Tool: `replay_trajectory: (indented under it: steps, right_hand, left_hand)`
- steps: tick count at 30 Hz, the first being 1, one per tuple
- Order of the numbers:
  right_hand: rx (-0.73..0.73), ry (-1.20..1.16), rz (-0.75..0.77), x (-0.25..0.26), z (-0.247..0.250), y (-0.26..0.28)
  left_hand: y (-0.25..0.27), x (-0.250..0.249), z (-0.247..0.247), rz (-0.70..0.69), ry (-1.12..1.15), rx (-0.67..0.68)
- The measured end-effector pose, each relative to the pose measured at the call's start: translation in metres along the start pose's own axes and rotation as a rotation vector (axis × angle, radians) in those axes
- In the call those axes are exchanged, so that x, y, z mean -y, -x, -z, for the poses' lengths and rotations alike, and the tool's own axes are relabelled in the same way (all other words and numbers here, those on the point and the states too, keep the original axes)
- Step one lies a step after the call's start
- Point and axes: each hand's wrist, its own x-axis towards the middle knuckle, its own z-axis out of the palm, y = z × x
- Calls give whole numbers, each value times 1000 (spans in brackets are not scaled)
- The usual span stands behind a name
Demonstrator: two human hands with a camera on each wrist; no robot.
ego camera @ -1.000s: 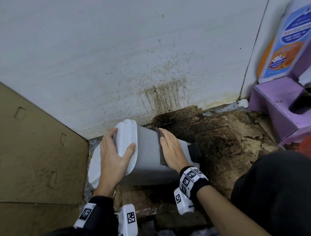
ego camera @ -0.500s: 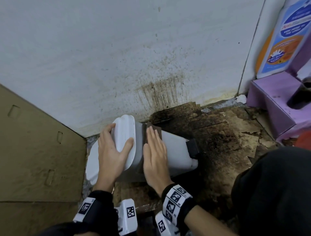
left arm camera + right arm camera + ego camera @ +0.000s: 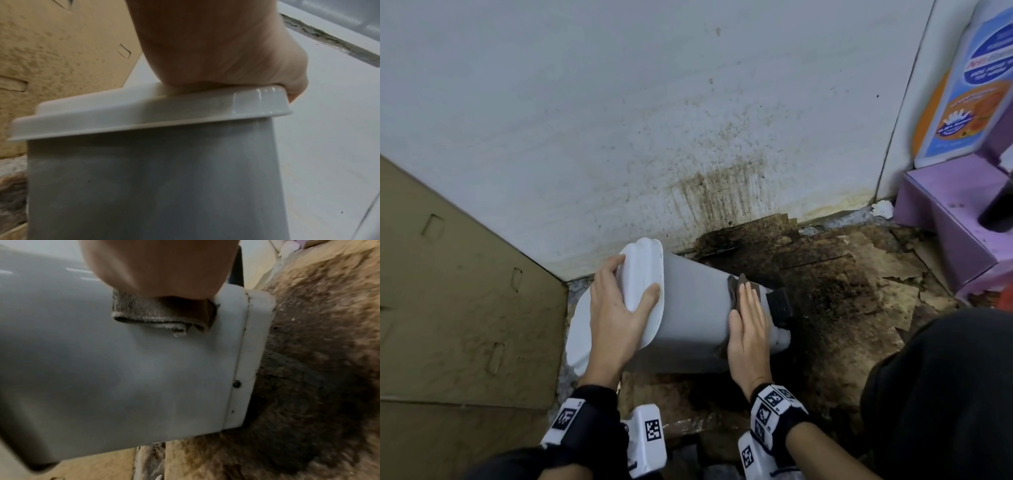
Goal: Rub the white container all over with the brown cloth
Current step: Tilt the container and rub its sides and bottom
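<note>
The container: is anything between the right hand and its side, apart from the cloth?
Nothing visible. The right hand presses the cloth flat on the container near its base; only that cloth lies between them.

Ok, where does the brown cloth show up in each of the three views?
Head: the cloth sits just right of centre, under the flat right hand on the container, near its base end.
Left wrist: not in it; only the container's lid end shows.
Right wrist: upper centre, the cloth pokes out below the palm.
Shared landmark: the container's grey side.
</note>
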Motion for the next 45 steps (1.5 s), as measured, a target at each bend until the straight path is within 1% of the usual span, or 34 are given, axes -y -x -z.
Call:
replay_trajectory:
  steps: [4,8,10,14,17,20,23,25,29,32,35,37,39,41,45]
  right_hand:
    - [54,18,18,27,-8,2]
    - [100,14,102,60,-16,4]
    - [122,0,118,70,-16,2]
    - [151,-152,-8,76,-8,-6]
    - [97,-243,-77,79,5,-13]
    - [44,-353,-183,87,19,-23]
    - [80,-579,-291,105,41,-35]
    - [124,-615,-294,116,56,-41]
    - [213,-588,-262,134,72,-48]
    - [275,-417,-193,136,79,-45]
    - [286,-286,-114,131,87,-42]
    - [277,-224,-87,126,91,-44]
    - [260,-174,-76,121,95,-47]
    - [233,-146,-80,117,102,-50]
    - [205,-105,-124,108,121,-55]
  left_hand:
    - [1,0,2,-5,6,-4]
    - [3,-6,0,-19,-24,13]
    - [4,-8,-1,-9,-36,25]
    - [3,-13,-3,4,-55,42]
    - [4,-22,-9,-7,-95,68]
    - [4,-30,-17,-23,-140,79]
    - [5,-37,-25,-40,-174,89]
    - [8,-43,-29,-35,-159,94]
    - [18,-62,-40,-52,-57,164]
    - [25,-72,-48,-65,15,224]
    - [28,-80,-50,-10,227,254]
    - [29,-81,-47,1,331,234]
    - [27,-76,-44,-5,299,184]
    - [24,-66,-40,21,214,140]
    - [19,-25,-28,141,-86,26]
